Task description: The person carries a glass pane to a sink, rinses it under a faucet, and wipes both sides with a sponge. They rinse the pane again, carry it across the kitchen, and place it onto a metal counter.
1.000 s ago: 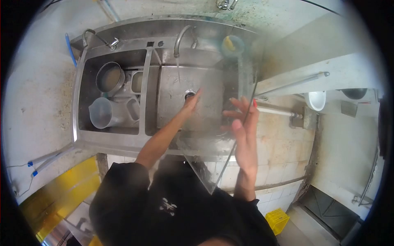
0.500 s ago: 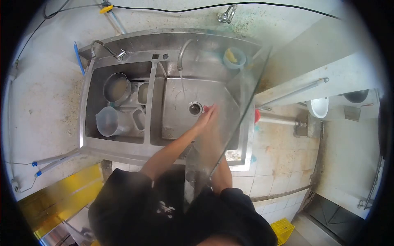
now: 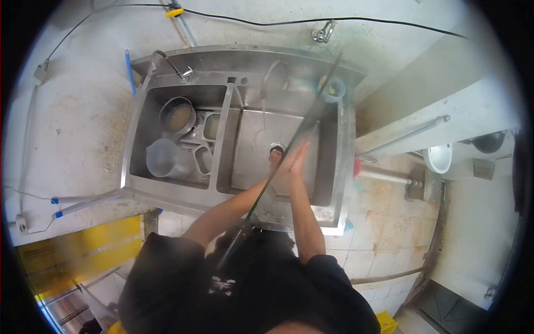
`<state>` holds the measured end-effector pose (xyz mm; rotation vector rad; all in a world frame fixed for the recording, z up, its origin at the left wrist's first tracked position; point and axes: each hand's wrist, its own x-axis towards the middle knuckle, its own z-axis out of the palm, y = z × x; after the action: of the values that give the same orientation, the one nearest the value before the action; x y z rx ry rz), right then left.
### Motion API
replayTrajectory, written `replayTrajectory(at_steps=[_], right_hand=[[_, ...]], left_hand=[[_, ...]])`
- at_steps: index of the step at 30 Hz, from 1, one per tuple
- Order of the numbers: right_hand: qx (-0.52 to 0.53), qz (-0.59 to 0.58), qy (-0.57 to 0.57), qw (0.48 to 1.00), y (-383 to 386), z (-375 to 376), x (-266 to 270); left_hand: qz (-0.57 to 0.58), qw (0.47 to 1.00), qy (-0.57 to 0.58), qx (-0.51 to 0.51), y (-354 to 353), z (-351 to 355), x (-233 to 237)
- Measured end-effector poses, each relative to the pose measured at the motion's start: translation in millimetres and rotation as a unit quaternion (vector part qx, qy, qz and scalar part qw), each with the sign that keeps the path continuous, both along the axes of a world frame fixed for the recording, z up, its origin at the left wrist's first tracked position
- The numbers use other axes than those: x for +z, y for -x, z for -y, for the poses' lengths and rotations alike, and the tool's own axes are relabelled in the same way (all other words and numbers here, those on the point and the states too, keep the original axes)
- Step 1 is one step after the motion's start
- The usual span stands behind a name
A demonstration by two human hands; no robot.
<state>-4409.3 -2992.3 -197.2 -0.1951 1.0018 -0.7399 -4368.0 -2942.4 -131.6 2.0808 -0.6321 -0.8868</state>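
Over the right basin (image 3: pixel 253 150) of a steel sink, my two hands are close together. My right hand (image 3: pixel 298 160) has its fingers stretched out, with nothing seen in it. Beside it, near the drain (image 3: pixel 276 148), is my left hand (image 3: pixel 276 159); a slanting edge partly covers it and its fingers are unclear. Thin water runs from the curved faucet (image 3: pixel 263 89), behind my hands and apart from them.
The left basin holds a round pot (image 3: pixel 179 117), a translucent jug (image 3: pixel 161 158) and small metal trays (image 3: pixel 203 160). A light blue bowl (image 3: pixel 334 91) sits at the back right corner. A transparent sheet's dark edge (image 3: pixel 245 225) crosses the view diagonally.
The view has shifted, so the sink sits further right. The sheet's edge has moved left and now crosses my hands. My hands have moved a little apart at the wrists.
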Motion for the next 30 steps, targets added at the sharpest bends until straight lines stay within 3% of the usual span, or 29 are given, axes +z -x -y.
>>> replayTrajectory(at_steps=[5,7,8,10,12,13,14,15,17,18,20,21,22,24,28,30], right_hand=[[0.027,0.078,0.045,0.996,-50,-37,75],[0.032,0.098,0.053,0.993,-66,-49,77],[0.018,0.106,-0.002,0.994,-78,-52,67],[0.008,0.114,-0.059,0.992,-90,-63,66],[-0.022,-0.019,-0.066,0.997,-101,-71,85],[-0.017,-0.016,-0.068,0.997,-105,-74,79],[-0.004,-0.099,-0.075,0.992,-109,-74,66],[0.008,-0.182,-0.08,0.98,-110,-72,59],[0.072,-0.244,-0.043,0.966,-108,-70,64],[0.129,-0.304,-0.004,0.944,-108,-68,66],[0.183,-0.292,0.035,0.938,-107,-57,64],[0.239,-0.283,0.074,0.926,-104,-51,61],[0.235,-0.281,0.071,0.928,-100,-40,58],[0.325,-0.203,0.144,0.912,-84,-8,53],[0.331,-0.038,0.231,0.914,-41,49,57],[0.341,-0.043,0.233,0.91,-22,61,92]], left_hand=[[-0.035,0.978,0.178,-0.102,-58,-24,49],[-0.052,0.957,0.243,-0.148,-97,-71,69],[-0.059,0.944,0.274,-0.173,-101,-74,79],[-0.317,0.886,0.303,-0.15,-102,-90,219],[-0.349,0.851,0.348,-0.181,-120,-109,266],[-0.385,0.835,0.336,-0.203,-140,-118,280],[-0.422,0.817,0.324,-0.224,-159,-128,294],[-0.42,0.819,0.325,-0.22,-167,-140,317],[-0.226,0.933,0.158,-0.232,-183,-158,358],[-0.224,0.933,0.155,-0.234,-194,-168,357],[-0.259,0.947,0.155,-0.113,-214,-188,338],[-0.258,0.947,0.152,-0.116,-227,-197,324],[-0.245,0.953,0.158,-0.078,-241,-206,303],[-0.237,0.957,0.164,-0.033,-262,-216,247],[-0.254,0.947,0.194,0.037,-282,-219,127],[-0.281,0.938,0.195,0.054,-272,-201,91]])
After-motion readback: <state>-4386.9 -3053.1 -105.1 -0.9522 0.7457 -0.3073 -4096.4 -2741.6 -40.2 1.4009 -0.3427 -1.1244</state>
